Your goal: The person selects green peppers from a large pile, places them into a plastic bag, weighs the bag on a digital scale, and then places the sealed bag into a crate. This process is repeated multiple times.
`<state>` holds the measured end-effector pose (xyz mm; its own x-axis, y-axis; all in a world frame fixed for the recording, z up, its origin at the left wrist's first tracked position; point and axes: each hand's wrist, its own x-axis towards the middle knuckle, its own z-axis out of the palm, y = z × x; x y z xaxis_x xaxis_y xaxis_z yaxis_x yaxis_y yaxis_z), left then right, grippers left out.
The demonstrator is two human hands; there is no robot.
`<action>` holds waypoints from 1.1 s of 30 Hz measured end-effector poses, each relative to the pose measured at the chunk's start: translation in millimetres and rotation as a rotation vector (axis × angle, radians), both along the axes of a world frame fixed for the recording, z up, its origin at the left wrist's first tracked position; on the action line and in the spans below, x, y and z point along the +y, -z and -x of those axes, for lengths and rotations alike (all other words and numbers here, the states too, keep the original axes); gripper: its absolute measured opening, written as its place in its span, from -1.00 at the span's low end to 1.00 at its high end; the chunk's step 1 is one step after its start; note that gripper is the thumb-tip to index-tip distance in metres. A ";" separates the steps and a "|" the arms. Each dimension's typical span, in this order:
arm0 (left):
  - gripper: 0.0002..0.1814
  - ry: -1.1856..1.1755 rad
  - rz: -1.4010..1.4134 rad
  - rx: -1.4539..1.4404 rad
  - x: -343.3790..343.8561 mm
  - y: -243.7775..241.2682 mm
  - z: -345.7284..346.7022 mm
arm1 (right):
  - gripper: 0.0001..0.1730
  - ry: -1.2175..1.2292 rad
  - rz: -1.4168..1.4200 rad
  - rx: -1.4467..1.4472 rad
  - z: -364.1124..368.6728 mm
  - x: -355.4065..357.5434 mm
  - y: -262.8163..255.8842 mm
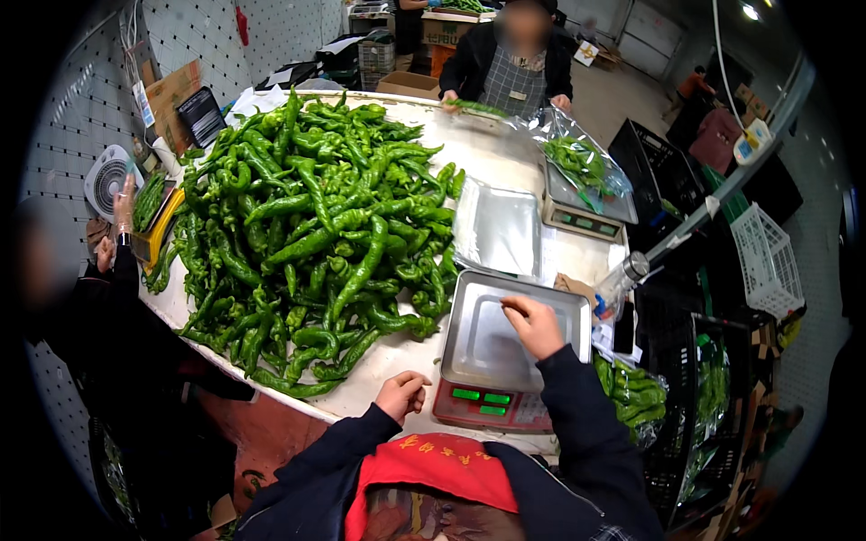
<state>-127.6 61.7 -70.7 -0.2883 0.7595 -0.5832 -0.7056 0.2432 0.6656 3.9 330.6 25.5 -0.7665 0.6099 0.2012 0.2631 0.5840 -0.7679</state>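
My right hand (534,326) is over the bare steel pan (484,338) of a red-based digital weighing scale (497,412), fingers loosely bent and nothing seen in them. The scale's green displays are lit. My left hand (404,397) hovers by the table's near edge, just left of the scale, half curled with no object visible in it. A large heap of long green peppers (318,230) covers much of the white table (399,351) ahead and to the left. Beyond the pan lies a stack of clear plastic bags (498,226).
Across the table a person (517,67) holds a pepper beside a second scale (585,220) bearing a bag of peppers (575,162). Another person (74,304) works at a yellow scale (162,230) on the left. A clear bottle (621,280) and bagged peppers (629,395) are at right.
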 end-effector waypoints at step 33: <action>-0.83 -0.164 0.146 -0.062 -10.3 33.8 52.9 | -0.64 0.228 -0.153 -0.576 160.0 216.0 172.2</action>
<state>-180.6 51.5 -104.5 -0.3612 0.6118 -0.7037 -0.7818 0.2126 0.5861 -156.1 546.6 -146.7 -0.6323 0.7674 -0.1062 0.7394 0.5568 -0.3786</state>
